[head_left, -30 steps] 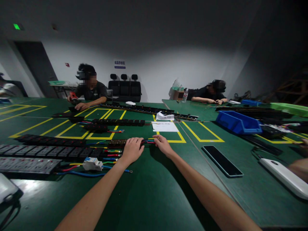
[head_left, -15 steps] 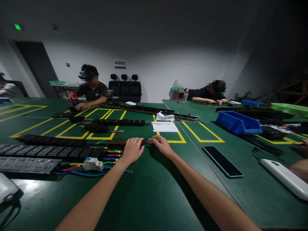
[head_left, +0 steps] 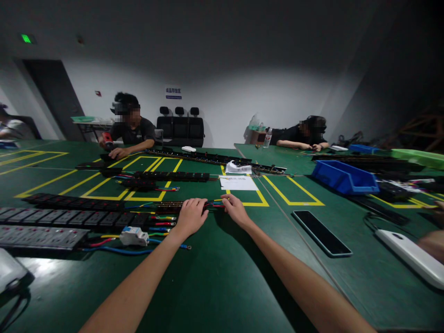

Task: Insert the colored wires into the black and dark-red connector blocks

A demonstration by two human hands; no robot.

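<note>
Item: black strip, centre of frame, flat on the green tabletop. Long axis runs left to right across the picture. Body extends leftward from under the left hand, which is the nearer of the two.

Attached, by appearance: coloured wires, bridging the gap between the hands, in line with the strip.

Left hand: palm down, fingers bent over the strip's right end; whether gripping or merely resting, cannot tell.

Right hand: right of the strip, thumb and forefinger seemingly pinched on the wires' far ends.

Adjacent: paper sheet, above the right hand in the frame; socket strip, left of centre.

Hidden: strip's right end, under the left hand; wire tips, within the right fingers. Hard to make out: strip's left end, amid other wires. Cut off: white device, lower left edge.
</note>
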